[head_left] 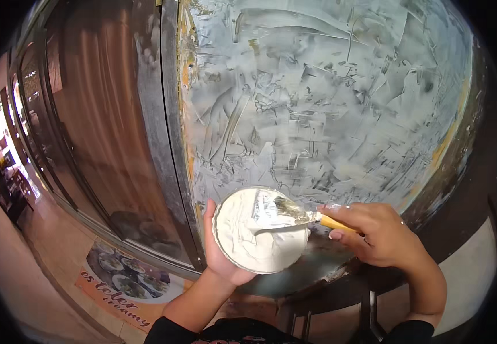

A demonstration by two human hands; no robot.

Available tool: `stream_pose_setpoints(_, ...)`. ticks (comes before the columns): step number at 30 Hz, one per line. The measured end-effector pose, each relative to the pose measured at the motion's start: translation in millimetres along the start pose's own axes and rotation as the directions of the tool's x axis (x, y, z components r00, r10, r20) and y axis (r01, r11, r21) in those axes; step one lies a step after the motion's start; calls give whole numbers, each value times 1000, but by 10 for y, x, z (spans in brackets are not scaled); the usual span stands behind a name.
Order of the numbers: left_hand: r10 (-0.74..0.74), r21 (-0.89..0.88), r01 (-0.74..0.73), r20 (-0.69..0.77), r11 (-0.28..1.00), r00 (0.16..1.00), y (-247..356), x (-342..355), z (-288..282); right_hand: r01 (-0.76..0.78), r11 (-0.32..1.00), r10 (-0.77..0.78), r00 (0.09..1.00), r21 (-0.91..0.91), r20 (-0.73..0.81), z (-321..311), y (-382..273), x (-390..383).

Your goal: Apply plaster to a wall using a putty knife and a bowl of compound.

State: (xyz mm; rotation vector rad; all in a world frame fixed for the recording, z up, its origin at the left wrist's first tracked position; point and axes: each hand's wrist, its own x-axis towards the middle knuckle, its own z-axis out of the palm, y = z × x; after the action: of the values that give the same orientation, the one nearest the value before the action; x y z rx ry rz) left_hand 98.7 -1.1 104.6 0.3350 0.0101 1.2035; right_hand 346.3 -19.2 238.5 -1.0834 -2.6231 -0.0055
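Note:
My left hand (224, 265) holds up a round tub of white putty (248, 250) from below and its left side, thumb along the rim. The putty fills it almost to the edge, with a ridged, uneven surface. In my right hand (377, 232) is a putty knife (334, 222) with a yellow handle, gripped between thumb and fingers. Its wide metal blade, smeared with white and dark residue, lies over the putty. White smudges mark my right fingertips. Beyond the tub rises a panel (329, 103) streaked with grey-white putty strokes.
A dark frame post (171, 114) borders the panel on the left, beside brown-curtained glass (102, 114). On the tiled floor at lower left lies a banner (125, 281) with food pictures. A worn dark edge (455, 155) bounds the panel at right.

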Motion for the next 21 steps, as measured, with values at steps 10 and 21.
stream_pose_setpoints(10, -10, 47, 3, 131, 999, 991, 60, -9, 100, -178, 931, 184, 983, 318, 11, -248, -122, 4)
stream_pose_setpoints(21, -28, 25, 23, 207, 999, 978, 77, 24, 38, -254, 667, 288, 955, 701, 71, -370, -91, 3)
